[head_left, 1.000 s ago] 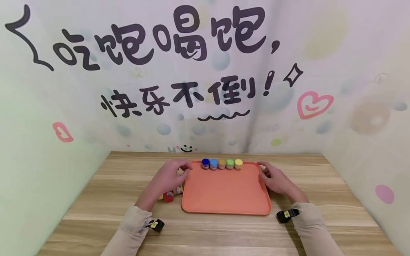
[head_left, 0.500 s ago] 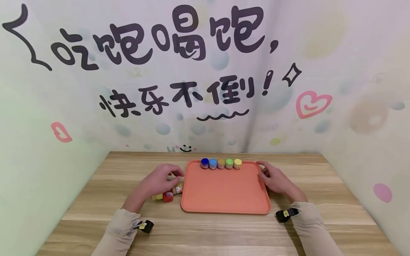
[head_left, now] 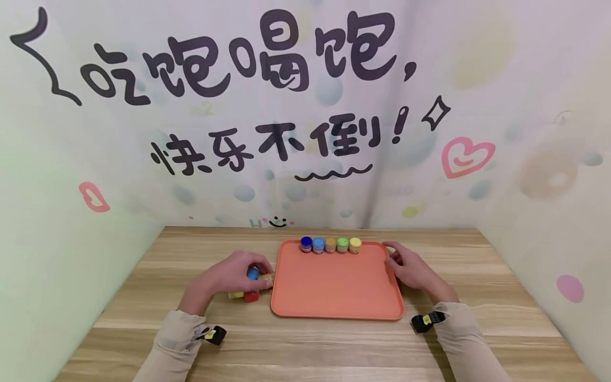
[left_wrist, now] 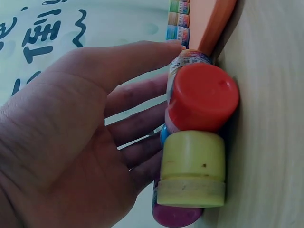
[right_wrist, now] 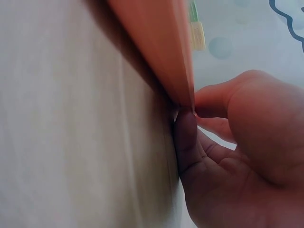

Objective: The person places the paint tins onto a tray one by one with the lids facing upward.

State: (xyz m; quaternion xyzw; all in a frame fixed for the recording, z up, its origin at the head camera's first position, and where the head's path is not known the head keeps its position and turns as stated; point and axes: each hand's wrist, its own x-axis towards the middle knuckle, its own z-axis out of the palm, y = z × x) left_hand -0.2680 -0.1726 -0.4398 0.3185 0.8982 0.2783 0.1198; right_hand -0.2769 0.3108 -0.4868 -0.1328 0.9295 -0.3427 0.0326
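An orange tray [head_left: 337, 286] lies on the table, bearing a row of small lidded paint jars [head_left: 330, 244] along its far edge. Left of it sits a cluster of loose jars: a red jar [left_wrist: 205, 97], a yellow jar [left_wrist: 192, 168], a purple jar [left_wrist: 178, 214], a blue jar [head_left: 253, 273] and a tan-lidded jar [head_left: 266, 278]. My left hand [head_left: 235, 271] reaches over this cluster, thumb and index finger around the tan-lidded jar beside the tray. At the tray's right edge, my right hand [head_left: 409, 268] pinches the rim between thumb and fingers.
A wood-grain table [head_left: 305, 350] extends around the tray. Behind it hangs a white printed curtain [head_left: 229, 116] with large black characters, and pale walls stand at both sides. A black camera [head_left: 217, 335] is strapped at the left wrist, another black camera [head_left: 422, 322] at the right.
My left hand has left the tray's far left corner, moved left and toward me, and come down around the tan-lidded jar. The right hand has stayed at the tray's edge.
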